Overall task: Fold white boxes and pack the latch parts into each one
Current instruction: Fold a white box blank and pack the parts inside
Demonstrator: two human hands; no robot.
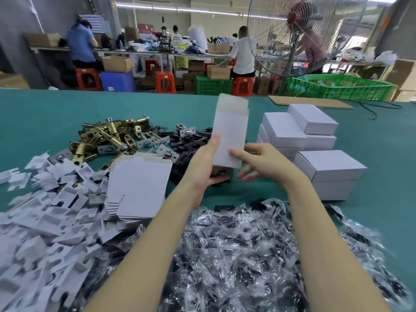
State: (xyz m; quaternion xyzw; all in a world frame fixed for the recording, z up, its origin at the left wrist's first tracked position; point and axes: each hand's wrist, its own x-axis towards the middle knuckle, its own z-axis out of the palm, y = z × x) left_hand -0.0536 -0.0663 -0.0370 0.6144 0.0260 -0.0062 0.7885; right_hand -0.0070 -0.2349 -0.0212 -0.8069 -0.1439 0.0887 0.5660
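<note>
A white box (229,131) is held upright above the green table, its top flap open and blurred. My left hand (204,161) grips its left side and also holds black latch plates (221,175) under the box's lower end. My right hand (258,161) pinches the box's lower right corner with the thumb on its front face. A stack of flat unfolded white boxes (137,190) lies to the left. Brass latch bolts (108,136) and black plates (186,140) are heaped behind it.
Closed white boxes (299,129) are stacked at the right, with a bigger pair (328,172) nearer me. White card inserts (45,210) pile at the left. Small plastic bags of black parts (243,255) fill the front. A standing fan (299,34) and green crate (337,86) stand behind the table.
</note>
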